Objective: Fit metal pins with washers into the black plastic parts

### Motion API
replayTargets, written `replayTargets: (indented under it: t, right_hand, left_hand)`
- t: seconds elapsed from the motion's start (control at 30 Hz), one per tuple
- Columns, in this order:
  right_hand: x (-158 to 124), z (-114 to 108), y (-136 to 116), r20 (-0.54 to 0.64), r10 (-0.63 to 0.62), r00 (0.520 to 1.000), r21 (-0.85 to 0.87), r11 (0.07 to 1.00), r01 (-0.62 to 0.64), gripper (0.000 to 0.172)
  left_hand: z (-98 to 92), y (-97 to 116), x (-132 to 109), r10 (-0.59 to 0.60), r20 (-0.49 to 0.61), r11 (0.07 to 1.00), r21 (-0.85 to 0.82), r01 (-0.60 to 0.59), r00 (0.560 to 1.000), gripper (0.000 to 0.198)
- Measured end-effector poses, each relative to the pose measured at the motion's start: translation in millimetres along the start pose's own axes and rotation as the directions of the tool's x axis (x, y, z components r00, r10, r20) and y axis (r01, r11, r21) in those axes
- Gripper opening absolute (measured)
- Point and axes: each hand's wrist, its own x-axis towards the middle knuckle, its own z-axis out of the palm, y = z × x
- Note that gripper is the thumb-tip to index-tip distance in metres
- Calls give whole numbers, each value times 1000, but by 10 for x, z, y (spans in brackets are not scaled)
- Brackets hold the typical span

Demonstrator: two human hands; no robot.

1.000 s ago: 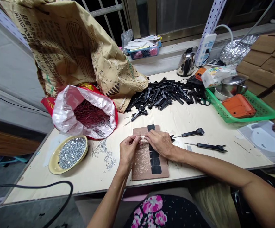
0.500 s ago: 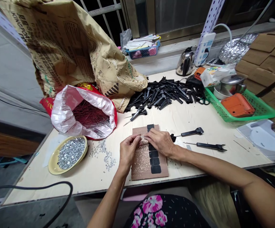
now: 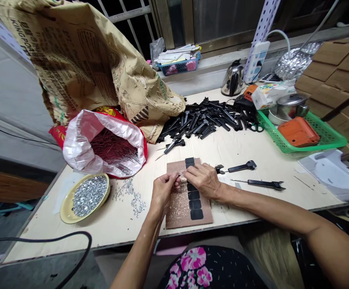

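Note:
Over a brown board (image 3: 177,216), my left hand (image 3: 163,188) and my right hand (image 3: 203,181) meet, fingertips almost touching. The left thumb and fingers are pinched together on something small that I cannot make out. My right fingers are curled closed. From behind them sticks the dark, forked end of a black-handled tool (image 3: 219,169), the rest of which the hand hides. The board bears a column of black rounded pads (image 3: 196,204) and many pale crumbs. To the right lie two similar tools with thin metal shafts, one higher (image 3: 242,165) and one lower (image 3: 266,184).
A yellow bowl (image 3: 64,212) of small shiny metal pieces stands left, with loose pieces (image 3: 133,196) beside it. Behind are a white-lined bag (image 3: 78,148) of thin rods, a paper sack (image 3: 102,60), and a heap of black handles (image 3: 204,118). A green basket (image 3: 327,146) sits right.
The forked tool end behind my right hand has turned and shifted slightly upward. My left fingers have spread a little at the lower side. The whole view has drifted slightly.

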Motion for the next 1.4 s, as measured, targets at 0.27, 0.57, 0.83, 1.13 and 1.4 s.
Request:
replayTargets:
  t: [0.27,0.57,0.83,1.13,1.4]
  right_hand:
    - [4,20,-6,65,108,992,73,991,-113,26]
    - [3,43,-13,105,151,983,82,984,-160,20]
    - [42,-12,-38,98,193,976,200,957,-209,28]
    - [3,46,-1,151,182,972,268,939,-217,26]
    - [33,117,23,11,-5,1000,-22,1000,5,25]
  left_hand:
    - [41,-77,-19,157,-29,983,98,-153,987,34]
    - [56,-58,-38,217,-50,958,202,-203,975,32]
    - [72,-54,-46,447,-2,792,466,-394,895,28]
    - [63,-79,-28,516,40,698,559,-447,856,31]
    - [55,-27,-7,376,36,815,463,-349,926,36]
